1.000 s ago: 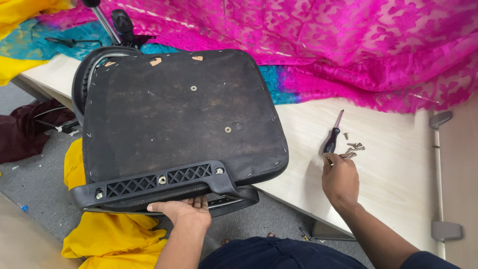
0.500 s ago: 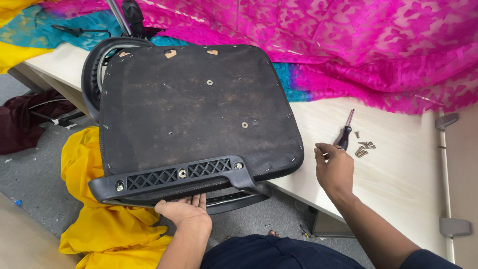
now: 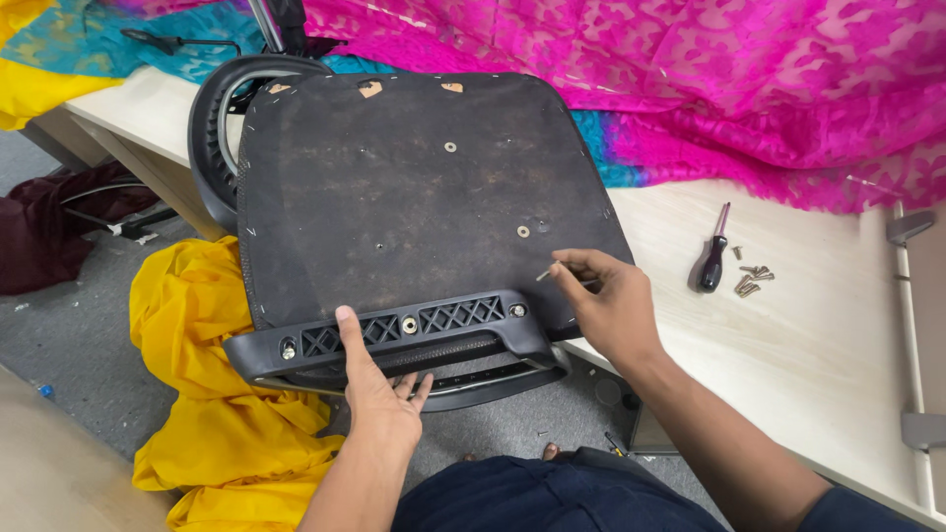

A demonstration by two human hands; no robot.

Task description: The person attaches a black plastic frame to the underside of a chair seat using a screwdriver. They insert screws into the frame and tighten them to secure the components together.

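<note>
An upturned black chair seat (image 3: 404, 197) lies on the pale wooden table (image 3: 808, 345), its dark underside facing up and its near end hanging over the table's edge. A black plastic bracket (image 3: 414, 330) with lattice holes runs across that near end. My left hand (image 3: 379, 389) grips the bracket from below, thumb laid on top. My right hand (image 3: 606, 300) holds a small screw (image 3: 548, 272) pinched in its fingertips over the seat's right side, just below a threaded hole (image 3: 522, 232).
A black-handled screwdriver (image 3: 711, 254) and several loose screws (image 3: 751, 278) lie on the table to the right. Pink, teal and yellow fabric (image 3: 690, 79) is heaped at the back. A yellow cloth (image 3: 212, 394) lies on the grey floor, a dark cloth (image 3: 39, 236) further left.
My right hand left the screws by the screwdriver and moved left over the seat, now pinching a screw. My left hand stays on the bracket; the view has closed in.
</note>
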